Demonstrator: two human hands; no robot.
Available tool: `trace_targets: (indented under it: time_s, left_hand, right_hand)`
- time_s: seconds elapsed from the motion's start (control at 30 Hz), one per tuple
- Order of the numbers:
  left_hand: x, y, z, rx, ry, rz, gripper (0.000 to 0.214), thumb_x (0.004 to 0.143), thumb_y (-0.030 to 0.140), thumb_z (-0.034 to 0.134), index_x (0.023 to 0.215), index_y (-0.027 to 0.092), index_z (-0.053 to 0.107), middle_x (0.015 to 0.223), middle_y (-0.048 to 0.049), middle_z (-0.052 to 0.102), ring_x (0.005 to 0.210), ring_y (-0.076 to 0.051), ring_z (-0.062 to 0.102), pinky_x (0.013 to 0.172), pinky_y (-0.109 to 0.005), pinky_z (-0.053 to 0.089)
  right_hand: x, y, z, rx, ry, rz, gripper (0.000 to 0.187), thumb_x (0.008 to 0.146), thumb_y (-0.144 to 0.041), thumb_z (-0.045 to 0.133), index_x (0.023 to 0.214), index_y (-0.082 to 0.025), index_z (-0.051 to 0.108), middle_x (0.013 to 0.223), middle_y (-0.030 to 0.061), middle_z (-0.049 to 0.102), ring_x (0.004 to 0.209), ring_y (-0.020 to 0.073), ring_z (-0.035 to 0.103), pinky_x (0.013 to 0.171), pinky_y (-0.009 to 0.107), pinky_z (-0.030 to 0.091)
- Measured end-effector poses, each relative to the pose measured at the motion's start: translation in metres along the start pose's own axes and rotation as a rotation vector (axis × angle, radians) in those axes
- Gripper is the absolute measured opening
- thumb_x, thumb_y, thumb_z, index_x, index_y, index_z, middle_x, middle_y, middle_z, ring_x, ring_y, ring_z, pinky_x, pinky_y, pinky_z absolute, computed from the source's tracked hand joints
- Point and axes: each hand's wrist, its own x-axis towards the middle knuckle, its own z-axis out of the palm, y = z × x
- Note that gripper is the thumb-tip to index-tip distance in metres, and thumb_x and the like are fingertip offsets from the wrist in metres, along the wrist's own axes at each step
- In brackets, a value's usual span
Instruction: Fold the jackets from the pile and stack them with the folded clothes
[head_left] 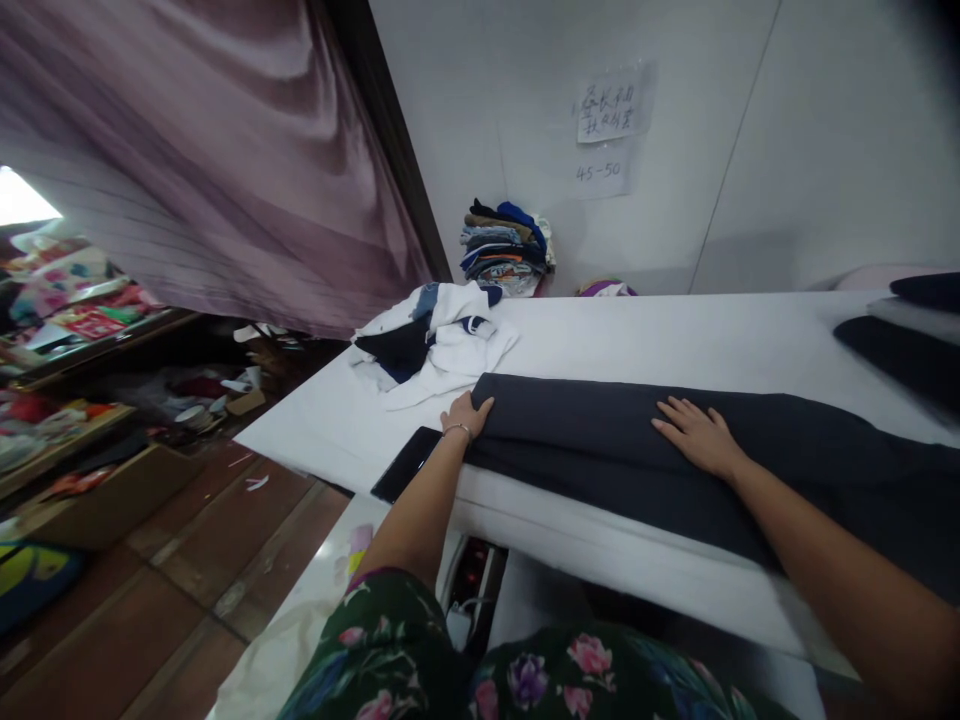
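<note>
A long dark grey folded cloth point(600, 440) lies across the white table point(660, 335). My left hand point(466, 413) rests at the cloth's left end, fingers curled over its edge. A thin bracelet sits on that wrist. My right hand point(697, 435) lies flat on top of the cloth near its middle, fingers stretched out. A black phone-like slab point(406, 464) lies on the table edge just left of my left wrist.
A heap of white and navy garments point(431, 345) sits at the table's far left corner. A stack of folded clothes point(506, 250) stands against the wall. More dark fabric point(904, 345) lies at the right. A mauve curtain point(225, 170) hangs left, above cluttered shelves point(67, 330).
</note>
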Motion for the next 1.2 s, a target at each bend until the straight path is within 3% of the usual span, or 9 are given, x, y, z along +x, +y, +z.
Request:
trace_targets:
  time_s: [0.17,0.3,0.37,0.5,0.6,0.77,0.87,1.0,1.2]
  left_hand:
    - [0.003,0.005,-0.013,-0.012,-0.065,-0.014,0.073,0.082,0.067,0.041,0.139,0.02,0.04,0.144,-0.0147,0.043,0.132,-0.032,0.039,0.108,-0.052,0.026]
    - [-0.012,0.017,-0.022,0.004,0.107,0.112,0.062,0.09,0.054,0.04,0.141,0.02,0.037,0.15,-0.0103,0.035,0.138,-0.028,0.03,0.112,-0.046,0.023]
    - [-0.031,0.022,-0.018,0.025,0.168,0.243,0.056,0.092,0.05,0.039,0.139,0.02,0.041,0.15,-0.0079,0.035,0.139,-0.025,0.028,0.113,-0.043,0.022]
    - [-0.076,0.02,0.005,0.123,0.081,0.471,0.052,0.091,0.047,0.044,0.138,0.024,0.044,0.151,-0.0049,0.034,0.14,-0.024,0.025,0.115,-0.045,0.017]
    - [-0.098,0.01,0.019,0.131,0.079,0.532,0.051,0.091,0.042,0.047,0.138,0.024,0.044,0.151,-0.0057,0.034,0.141,-0.024,0.023,0.115,-0.047,0.018]
    - [-0.103,-0.018,0.014,0.025,0.223,0.514,0.041,0.087,0.029,0.054,0.127,0.023,0.054,0.142,-0.0081,0.047,0.133,-0.025,0.038,0.109,-0.047,0.03]
    - [-0.101,-0.035,0.005,-0.029,0.302,0.505,0.027,0.085,0.02,0.055,0.11,0.02,0.065,0.119,-0.0089,0.063,0.113,-0.023,0.054,0.1,-0.04,0.041]
    - [-0.101,-0.041,0.0,-0.035,0.237,0.427,0.017,0.087,0.024,0.054,0.093,0.021,0.069,0.096,-0.0055,0.068,0.094,-0.019,0.061,0.088,-0.032,0.046]
    - [-0.093,-0.021,0.003,0.034,0.145,0.125,0.04,0.087,0.047,0.052,0.113,0.018,0.063,0.113,-0.0105,0.063,0.102,-0.023,0.06,0.085,-0.032,0.045]
  right_hand:
    - [-0.001,-0.002,-0.004,-0.003,-0.018,0.005,0.063,0.09,-0.057,0.022,0.141,-0.025,0.041,0.152,0.0051,0.032,0.14,0.0252,0.025,0.113,0.054,0.017]
    - [-0.002,-0.003,-0.007,-0.009,-0.036,0.018,0.062,0.091,-0.056,0.022,0.141,-0.026,0.04,0.153,0.0047,0.03,0.141,0.0235,0.023,0.114,0.052,0.015]
    - [-0.002,-0.002,-0.007,-0.009,-0.038,0.02,0.061,0.091,-0.055,0.023,0.141,-0.025,0.041,0.152,0.0047,0.031,0.141,0.0233,0.023,0.114,0.052,0.016]
    - [0.001,0.0,-0.006,0.002,-0.003,0.005,0.06,0.09,-0.054,0.025,0.139,-0.025,0.044,0.151,0.0053,0.034,0.14,0.0245,0.026,0.113,0.054,0.018]
    - [0.0,0.001,-0.009,0.095,0.026,-0.005,0.059,0.089,-0.055,0.028,0.133,-0.024,0.05,0.146,0.0072,0.041,0.138,0.0271,0.031,0.111,0.057,0.021]
    - [-0.04,-0.002,-0.026,0.42,0.216,-0.109,0.055,0.087,-0.056,0.038,0.124,-0.021,0.059,0.135,0.0076,0.055,0.131,0.0261,0.042,0.112,0.046,0.031]
    - [-0.085,-0.003,-0.03,0.466,0.326,-0.245,0.044,0.087,-0.05,0.047,0.117,-0.023,0.063,0.131,0.0059,0.058,0.129,0.0255,0.046,0.11,0.045,0.035]
    - [-0.136,0.005,-0.021,0.412,0.327,-0.373,0.035,0.089,-0.043,0.049,0.113,-0.024,0.065,0.128,0.0054,0.06,0.127,0.0255,0.048,0.105,0.045,0.042]
    - [-0.16,0.016,-0.006,0.183,0.266,-0.471,0.046,0.087,-0.052,0.047,0.119,-0.023,0.064,0.13,0.0072,0.059,0.123,0.028,0.051,0.1,0.047,0.047]
